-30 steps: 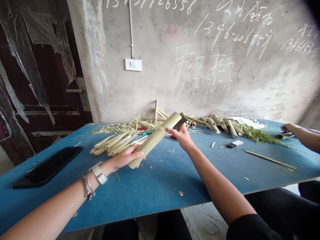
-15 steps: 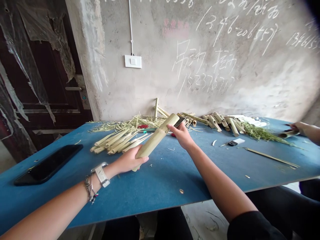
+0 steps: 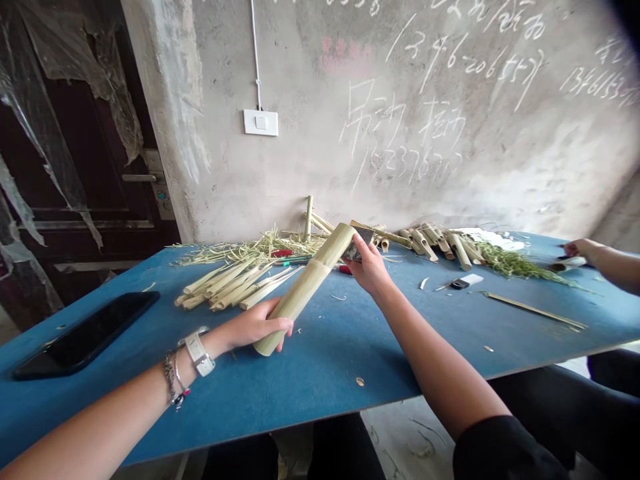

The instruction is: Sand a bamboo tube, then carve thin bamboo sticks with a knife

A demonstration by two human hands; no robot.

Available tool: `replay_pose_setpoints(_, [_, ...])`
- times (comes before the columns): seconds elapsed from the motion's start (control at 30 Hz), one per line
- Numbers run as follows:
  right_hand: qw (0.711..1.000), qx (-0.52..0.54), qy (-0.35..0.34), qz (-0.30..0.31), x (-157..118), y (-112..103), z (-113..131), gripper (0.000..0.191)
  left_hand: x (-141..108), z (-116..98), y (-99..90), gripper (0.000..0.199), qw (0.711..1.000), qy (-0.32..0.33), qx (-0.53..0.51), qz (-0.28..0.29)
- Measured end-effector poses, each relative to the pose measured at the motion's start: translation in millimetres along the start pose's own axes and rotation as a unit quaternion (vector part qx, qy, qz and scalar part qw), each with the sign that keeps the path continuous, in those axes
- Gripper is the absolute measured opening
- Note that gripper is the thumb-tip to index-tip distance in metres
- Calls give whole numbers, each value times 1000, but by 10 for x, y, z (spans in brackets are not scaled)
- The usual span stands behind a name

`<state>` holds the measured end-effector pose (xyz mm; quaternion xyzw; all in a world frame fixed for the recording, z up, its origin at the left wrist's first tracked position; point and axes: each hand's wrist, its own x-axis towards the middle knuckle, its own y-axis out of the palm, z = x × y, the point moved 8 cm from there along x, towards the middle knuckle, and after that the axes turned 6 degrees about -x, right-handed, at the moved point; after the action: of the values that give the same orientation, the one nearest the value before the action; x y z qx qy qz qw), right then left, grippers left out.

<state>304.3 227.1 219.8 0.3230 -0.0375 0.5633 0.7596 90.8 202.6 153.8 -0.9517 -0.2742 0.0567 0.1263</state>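
Note:
A pale green bamboo tube (image 3: 309, 287) is held tilted above the blue table, its upper end to the right. My left hand (image 3: 264, 325) is wrapped round its lower part. At the upper end, my right hand (image 3: 367, 265) grips a dark, flat, speckled block (image 3: 359, 244) against the tube's right side. Behind the tube, several split bamboo pieces (image 3: 225, 285) lie beside a heap of thin shavings (image 3: 250, 250).
A black phone (image 3: 87, 333) lies on the blue table (image 3: 300, 400) at left. Cut bamboo tubes (image 3: 435, 240), green shavings (image 3: 515, 261), a white-and-black tool (image 3: 467, 281) and a thin strip (image 3: 535, 311) are at right. Another person's hand (image 3: 585, 251) holds a piece at far right.
The tube has turned slightly in my left hand, its lower end now showing below the fingers. My right hand's dark block has tilted, showing more of its flat face.

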Motion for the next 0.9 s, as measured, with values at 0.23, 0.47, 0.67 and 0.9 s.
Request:
replay_pose_setpoints(0.23, [998,-41,-3,47,-37,104,-66,32,25,57,-11,33,1000,-10,-18,-2])
replay_pose_setpoints(0.47, [998,-31,38,-42,33,-103,-151,29,37,101,-33,35,1000,-6,-27,-7])
replay_pose_setpoints(0.67, [999,2,34,-26,51,-70,-148,26,41,94,-51,36,999,-4,-29,-26])
replay_pose_setpoints(0.9, [998,19,30,55,-1,101,-103,25,12,51,-62,38,999,5,-21,-26])
